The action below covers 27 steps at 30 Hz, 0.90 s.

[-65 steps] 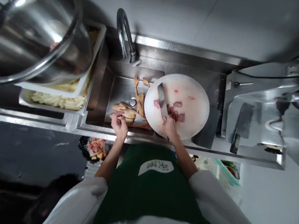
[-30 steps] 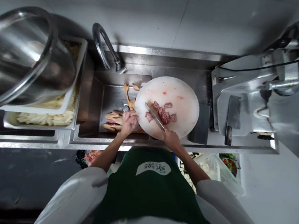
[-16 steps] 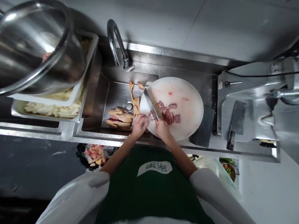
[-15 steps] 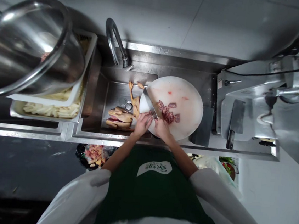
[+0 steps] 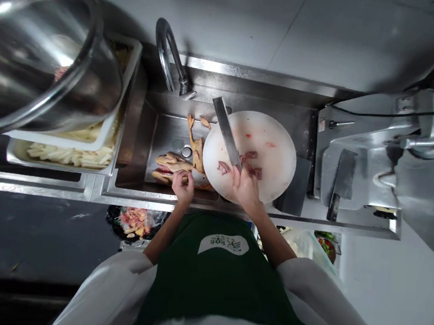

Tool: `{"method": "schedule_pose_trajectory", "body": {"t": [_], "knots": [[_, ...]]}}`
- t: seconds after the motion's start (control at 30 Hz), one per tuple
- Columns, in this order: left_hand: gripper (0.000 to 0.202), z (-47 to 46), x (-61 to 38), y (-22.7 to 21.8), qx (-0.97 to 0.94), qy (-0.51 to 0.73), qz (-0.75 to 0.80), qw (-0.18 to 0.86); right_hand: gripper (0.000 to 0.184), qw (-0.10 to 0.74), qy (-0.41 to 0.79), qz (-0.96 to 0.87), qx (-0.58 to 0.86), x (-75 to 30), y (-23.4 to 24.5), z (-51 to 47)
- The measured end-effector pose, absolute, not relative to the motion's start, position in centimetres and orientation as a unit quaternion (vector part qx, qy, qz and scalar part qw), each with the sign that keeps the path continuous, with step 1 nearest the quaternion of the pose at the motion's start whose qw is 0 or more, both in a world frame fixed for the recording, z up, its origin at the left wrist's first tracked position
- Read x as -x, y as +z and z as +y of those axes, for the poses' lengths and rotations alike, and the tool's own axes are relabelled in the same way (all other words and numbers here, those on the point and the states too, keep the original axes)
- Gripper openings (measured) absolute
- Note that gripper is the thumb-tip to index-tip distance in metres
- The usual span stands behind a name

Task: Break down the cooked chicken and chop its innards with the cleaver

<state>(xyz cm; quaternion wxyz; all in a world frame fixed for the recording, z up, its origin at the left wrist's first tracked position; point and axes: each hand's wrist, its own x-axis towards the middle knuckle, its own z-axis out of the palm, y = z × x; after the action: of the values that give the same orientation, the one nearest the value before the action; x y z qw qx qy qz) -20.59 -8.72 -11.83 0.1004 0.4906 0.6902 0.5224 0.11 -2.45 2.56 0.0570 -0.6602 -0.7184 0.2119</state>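
Observation:
My right hand (image 5: pixel 246 189) grips a cleaver (image 5: pixel 227 132) whose long blade slants up and left over the round white cutting board (image 5: pixel 280 148). Small pieces of dark red meat (image 5: pixel 254 172) lie beside and partly behind the blade, and one separate piece (image 5: pixel 223 168) rests left of it. Over the sink's front part is my left hand (image 5: pixel 184 187), its fingers bent and the thumb apart, with nothing visible in them. A plucked whole bird (image 5: pixel 170 162) lies in the sink just beyond that hand. Another bird (image 5: pixel 196 147) with its leg stretched up lies against the board's left edge.
A curved faucet (image 5: pixel 169 56) rises behind the sink (image 5: pixel 146 129). At left, a large steel pot (image 5: pixel 104 88) sits over trays, one with pale strips (image 5: pixel 70 154). Another cleaver (image 5: pixel 343 176) lies on the machine (image 5: pixel 377 148) at right. Below is a black-lined container of meat scraps (image 5: pixel 135 222).
My left hand has moved left, off the board to above the sink. My right hand has shifted right with the cleaver, which has lifted. A meat piece now shows left of the blade.

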Motion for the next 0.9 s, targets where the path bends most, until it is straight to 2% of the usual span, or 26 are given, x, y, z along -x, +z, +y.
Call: {"method": "schedule_pose_trajectory", "body": {"t": [0.13, 0.23, 0.3, 0.43, 0.53, 0.67, 0.77, 0.9], "knots": [[0.01, -9.0, 20.4, -12.1, -0.459, 0.543, 0.696, 0.094, 0.041, 0.117, 0.182, -0.733, 0.645, -0.9, 2.9, -1.8], [0.009, -9.6, 20.4, -12.4, -0.446, 0.537, 0.712, 0.076, 0.043, 0.125, 0.179, -0.744, 0.632, -1.4, 2.2, -1.4], [0.008, -10.1, 20.5, -12.5, -0.45, 0.528, 0.716, 0.07, 0.043, 0.086, 0.196, -0.737, 0.641, -1.2, 1.1, -1.4], [0.009, -9.8, 20.0, -12.5, -0.477, 0.523, 0.702, 0.082, 0.037, -0.084, 0.29, -0.7, 0.647, 0.1, -1.6, -1.4], [0.013, -7.7, 18.0, -12.5, -0.56, 0.483, 0.658, 0.14, 0.035, -0.119, 0.311, -0.704, 0.627, 1.0, -2.8, -1.3], [0.02, -4.8, 14.7, -12.9, -0.671, 0.395, 0.59, 0.215, 0.034, -0.118, 0.312, -0.715, 0.614, 0.4, -2.4, -1.2], [0.021, -4.5, 13.9, -13.5, -0.665, 0.395, 0.593, 0.224, 0.032, -0.1, 0.304, -0.711, 0.626, -1.3, -0.8, -0.6], [0.019, -6.0, 15.0, -13.7, -0.583, 0.473, 0.628, 0.203, 0.043, 0.054, 0.23, -0.678, 0.697, -2.9, 1.2, 1.4]]}}
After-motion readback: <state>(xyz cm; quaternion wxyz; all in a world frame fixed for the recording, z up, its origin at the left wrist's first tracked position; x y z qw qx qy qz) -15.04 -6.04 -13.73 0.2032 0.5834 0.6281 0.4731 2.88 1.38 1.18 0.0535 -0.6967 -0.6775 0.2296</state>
